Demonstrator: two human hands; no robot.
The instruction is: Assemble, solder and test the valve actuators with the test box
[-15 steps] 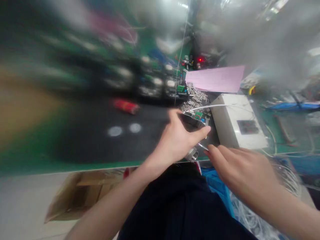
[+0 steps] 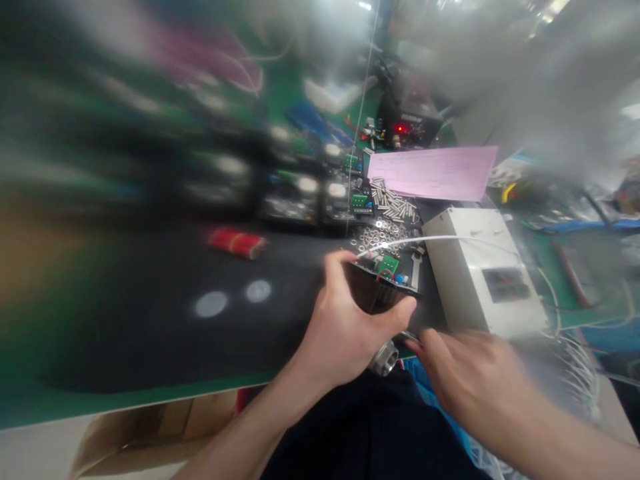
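Observation:
My left hand is closed around a black device housing, thumb on its right side and fingers at its far left. A green terminal block and a short red wire show on its upper face. A metal threaded fitting sticks out below the hand, towards me. My right hand pinches a slim metal tool just right of the housing. The tool's far end is hidden near my left thumb, so its kind cannot be made out. A white cable runs from the housing's far side to the right.
Loose nuts and metal standoffs lie beyond the housing, with an open-end wrench beside them. A white box stands right, pink paper behind. Red rolls lie left on the black mat. Several similar units stand behind.
The whole view has shifted, so the bench and hands appear lower. The housing's upper face shows more plainly. Both hands keep their holds, the right one still close beside the housing.

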